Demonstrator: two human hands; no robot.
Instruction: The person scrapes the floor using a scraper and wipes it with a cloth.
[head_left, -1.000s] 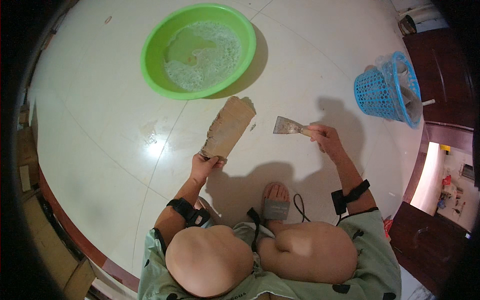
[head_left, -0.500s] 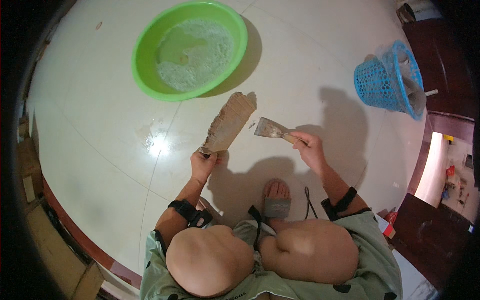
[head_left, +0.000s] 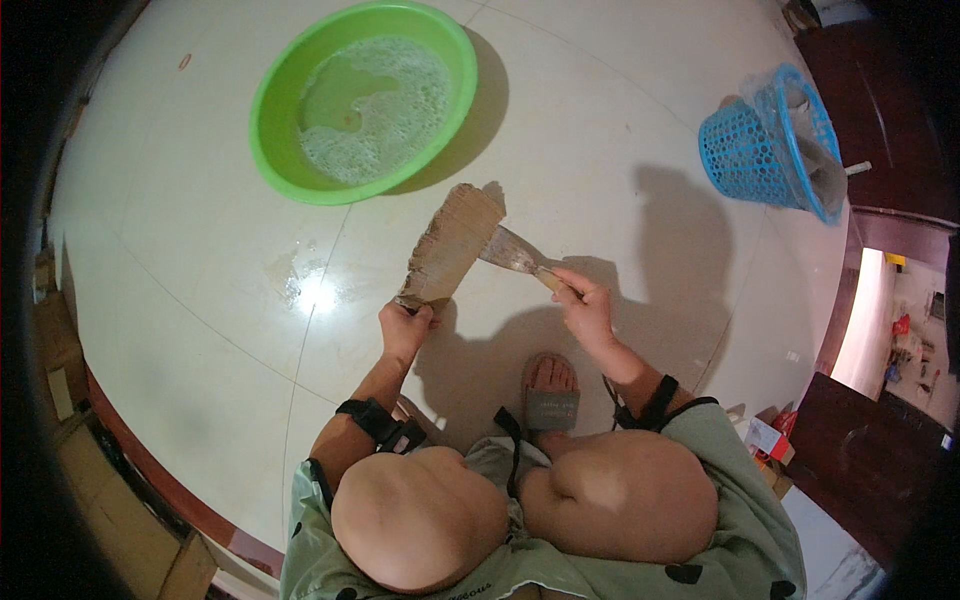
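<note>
Between the thumb and fingers of my left hand (head_left: 406,328) is the lower end of a torn piece of brown cardboard (head_left: 452,243), tilted up and away from me. My right hand (head_left: 588,302) is closed round the handle of a flat-bladed scraper (head_left: 514,253). Its wide metal blade, dull and stained, points left and reaches the cardboard's right edge; the blade's tip seems to go behind or under that edge. Both hands are above the pale tiled floor (head_left: 200,270).
Beyond the cardboard stands a green basin (head_left: 268,130) with foamy water. A blue perforated basket (head_left: 738,155) lined with a plastic bag is at the far right. Water spots wet the floor left of the cardboard. Cardboard boxes (head_left: 100,470) line the left edge. My sandalled foot (head_left: 551,390) is below.
My right hand has moved left with the scraper, bringing its blade from a gap beside the cardboard to the cardboard's right edge. My left hand keeps its hold.
</note>
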